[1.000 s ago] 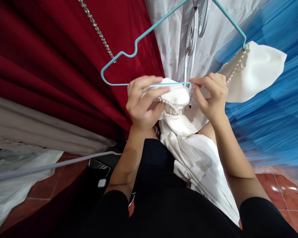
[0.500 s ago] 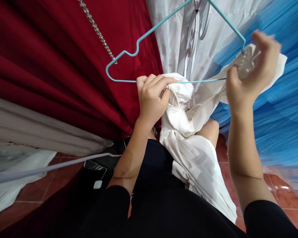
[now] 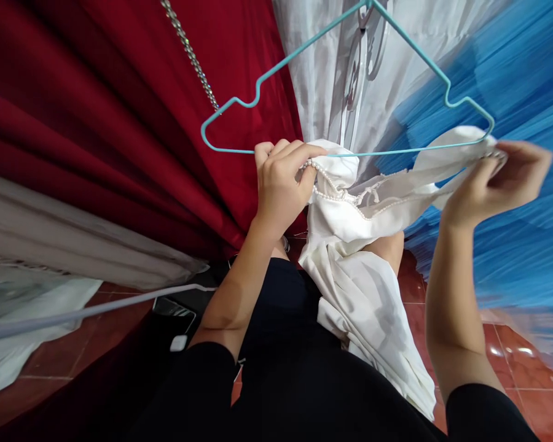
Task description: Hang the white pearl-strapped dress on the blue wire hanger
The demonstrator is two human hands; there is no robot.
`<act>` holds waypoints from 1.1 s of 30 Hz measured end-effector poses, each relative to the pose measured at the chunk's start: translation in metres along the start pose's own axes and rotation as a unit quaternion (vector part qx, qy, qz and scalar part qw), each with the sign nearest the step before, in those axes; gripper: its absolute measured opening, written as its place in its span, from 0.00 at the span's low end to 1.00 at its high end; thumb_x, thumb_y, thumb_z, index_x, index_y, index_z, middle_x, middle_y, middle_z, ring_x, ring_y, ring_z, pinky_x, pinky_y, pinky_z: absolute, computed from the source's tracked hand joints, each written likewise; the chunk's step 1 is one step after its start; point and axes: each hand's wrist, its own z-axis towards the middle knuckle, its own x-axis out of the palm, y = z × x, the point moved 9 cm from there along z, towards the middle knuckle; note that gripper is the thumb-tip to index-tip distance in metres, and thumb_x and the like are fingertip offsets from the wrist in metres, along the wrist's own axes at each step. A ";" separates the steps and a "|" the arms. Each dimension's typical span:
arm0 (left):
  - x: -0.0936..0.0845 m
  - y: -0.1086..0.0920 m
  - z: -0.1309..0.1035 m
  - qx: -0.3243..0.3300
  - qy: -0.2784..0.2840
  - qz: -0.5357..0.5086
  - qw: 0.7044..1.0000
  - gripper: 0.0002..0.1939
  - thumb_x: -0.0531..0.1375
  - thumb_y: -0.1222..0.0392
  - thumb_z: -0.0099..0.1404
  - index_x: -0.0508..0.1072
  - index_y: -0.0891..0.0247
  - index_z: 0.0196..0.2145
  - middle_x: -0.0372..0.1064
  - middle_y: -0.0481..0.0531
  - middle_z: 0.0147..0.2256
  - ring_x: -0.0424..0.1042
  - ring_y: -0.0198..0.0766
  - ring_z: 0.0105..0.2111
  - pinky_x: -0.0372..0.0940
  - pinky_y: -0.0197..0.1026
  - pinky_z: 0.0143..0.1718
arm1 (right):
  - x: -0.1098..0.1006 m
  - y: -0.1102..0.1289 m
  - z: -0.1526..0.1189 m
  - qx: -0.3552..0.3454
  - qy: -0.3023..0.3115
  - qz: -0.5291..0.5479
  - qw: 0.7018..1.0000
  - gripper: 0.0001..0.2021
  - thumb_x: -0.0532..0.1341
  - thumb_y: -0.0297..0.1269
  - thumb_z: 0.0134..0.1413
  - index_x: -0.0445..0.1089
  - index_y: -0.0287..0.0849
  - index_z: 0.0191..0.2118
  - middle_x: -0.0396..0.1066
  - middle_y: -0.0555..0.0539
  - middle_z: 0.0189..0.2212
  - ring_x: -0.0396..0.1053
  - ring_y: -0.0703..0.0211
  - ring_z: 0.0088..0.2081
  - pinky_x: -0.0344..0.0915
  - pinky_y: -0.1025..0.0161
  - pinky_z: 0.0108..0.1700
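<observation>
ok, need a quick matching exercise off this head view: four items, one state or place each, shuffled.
Column 1
1. Hanger
2. Garment
3. Left hand
4. Right hand

Column 2
A. By the hanger's right end, at a beaded edge
B. Turquoise
C. Closed over the hanger's lower bar
D. White, partly draped over a leg

Pairs: 1-B, 2-D, 3-C, 4-A
</observation>
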 end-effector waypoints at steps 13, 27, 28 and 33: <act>0.008 -0.005 -0.003 0.002 0.003 -0.024 1.000 0.14 0.56 0.69 0.71 0.79 0.55 0.46 0.79 0.47 0.46 0.75 0.44 0.46 0.56 0.56 0.63 | 0.118 0.080 -0.055 -0.023 0.429 -0.071 0.900 0.09 0.57 0.40 0.66 0.74 0.49 0.44 0.75 0.47 0.37 0.73 0.52 0.44 0.66 0.43 0.58; -0.076 0.069 -0.060 -0.061 -0.314 -0.217 0.922 0.12 0.56 0.74 0.52 0.69 0.63 0.34 0.62 0.45 0.30 0.61 0.32 0.26 0.54 0.37 0.27 | 0.114 0.068 -0.065 -0.027 0.398 -0.039 0.916 0.08 0.58 0.37 0.64 0.75 0.50 0.44 0.76 0.51 0.37 0.71 0.55 0.39 0.63 0.43 0.54; -0.081 0.084 -0.059 -0.086 -0.320 -0.215 0.919 0.12 0.56 0.75 0.51 0.68 0.64 0.33 0.61 0.44 0.29 0.59 0.30 0.24 0.52 0.35 0.26 | 0.114 0.067 -0.066 -0.026 0.399 -0.043 0.916 0.08 0.58 0.38 0.64 0.75 0.50 0.44 0.76 0.51 0.37 0.71 0.55 0.39 0.62 0.43 0.54; -0.115 0.120 -0.034 -0.108 -0.354 -0.166 0.914 0.17 0.51 0.87 0.48 0.66 0.69 0.30 0.60 0.41 0.27 0.54 0.22 0.20 0.45 0.32 0.23 | 0.114 0.066 -0.069 -0.015 0.408 -0.045 0.912 0.09 0.58 0.38 0.64 0.75 0.50 0.45 0.76 0.50 0.39 0.71 0.54 0.41 0.62 0.43 0.56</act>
